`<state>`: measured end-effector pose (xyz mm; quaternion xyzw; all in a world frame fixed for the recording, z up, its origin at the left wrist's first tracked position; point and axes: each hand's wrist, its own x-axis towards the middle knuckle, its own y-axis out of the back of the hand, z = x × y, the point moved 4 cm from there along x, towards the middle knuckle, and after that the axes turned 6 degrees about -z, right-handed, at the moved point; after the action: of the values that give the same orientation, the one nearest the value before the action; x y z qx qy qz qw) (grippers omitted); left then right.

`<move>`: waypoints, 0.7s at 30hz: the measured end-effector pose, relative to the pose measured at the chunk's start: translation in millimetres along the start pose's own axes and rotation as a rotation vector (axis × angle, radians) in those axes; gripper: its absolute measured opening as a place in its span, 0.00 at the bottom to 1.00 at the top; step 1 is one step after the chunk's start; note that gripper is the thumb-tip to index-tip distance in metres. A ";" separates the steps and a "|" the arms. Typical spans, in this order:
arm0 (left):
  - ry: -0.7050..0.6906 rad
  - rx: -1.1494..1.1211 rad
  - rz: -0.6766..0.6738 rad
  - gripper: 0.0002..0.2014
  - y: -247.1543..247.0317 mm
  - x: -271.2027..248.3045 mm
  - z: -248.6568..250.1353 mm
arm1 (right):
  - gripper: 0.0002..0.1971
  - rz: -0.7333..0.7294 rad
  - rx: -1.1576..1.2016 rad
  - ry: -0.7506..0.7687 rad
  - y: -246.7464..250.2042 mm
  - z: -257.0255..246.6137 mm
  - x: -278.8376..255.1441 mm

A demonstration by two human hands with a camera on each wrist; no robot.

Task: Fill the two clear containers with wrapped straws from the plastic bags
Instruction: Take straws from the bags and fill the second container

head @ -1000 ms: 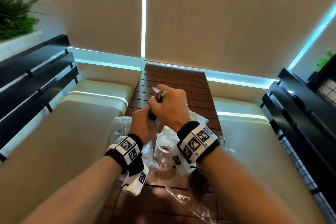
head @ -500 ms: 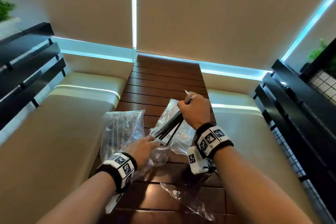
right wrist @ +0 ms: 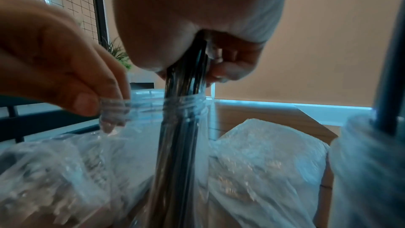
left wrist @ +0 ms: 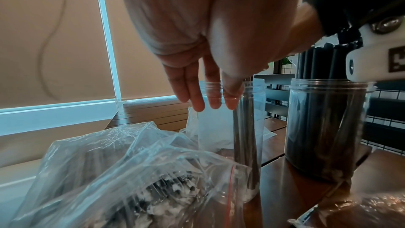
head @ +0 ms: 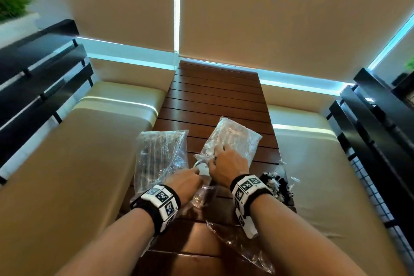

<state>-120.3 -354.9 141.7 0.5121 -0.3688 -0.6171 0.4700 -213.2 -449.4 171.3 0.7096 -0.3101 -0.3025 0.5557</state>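
Right hand point(right wrist: 197, 29) clamped on bundle of dark straws point(right wrist: 181, 127), lowered into clear container point(right wrist: 153, 110); left hand point(left wrist: 197, 44), fingers straight, touching its rim

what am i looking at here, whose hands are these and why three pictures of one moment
No machine: a person wearing three cameras. The head view looks down on a slatted wooden table; each wrist camera looks along its own hand. The right hand grips a bundle of dark wrapped straws, lowering it into a clear container. The left hand touches that container's rim with its fingers. A second container, already full, stands beside it. Two plastic bags of straws lie behind.
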 end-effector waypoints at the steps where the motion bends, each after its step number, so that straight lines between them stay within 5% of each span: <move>1: -0.003 -0.006 0.005 0.11 0.1 -0.8 0.1 | 0.22 0.023 -0.009 -0.024 3.2 0.2 0.5; 4: -0.009 -0.023 0.026 0.11 -0.3 -1.9 1.8 | 0.29 0.087 -0.019 -0.069 14.8 -1.6 3.8; 7: -0.013 -0.039 0.043 0.11 1.0 -3.5 3.9 | 0.12 0.158 0.086 0.071 10.4 -6.5 5.9; 10: -0.019 -0.049 0.040 0.10 1.7 -4.7 4.9 | 0.19 0.081 0.116 0.174 -6.0 -8.5 1.4; 15: -0.013 -0.094 0.057 0.10 1.8 -6.5 3.5 | 0.25 0.066 0.000 0.070 -1.0 -1.3 2.4; 21: 0.028 -0.230 0.305 0.09 21.8 -28.1 -18.8 | 0.23 0.310 0.017 0.106 44.7 -16.8 1.0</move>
<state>-96.5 -333.7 166.3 0.4016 -0.3626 -0.5697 0.6186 -204.3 -448.6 218.2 0.6730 -0.3885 -0.1724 0.6053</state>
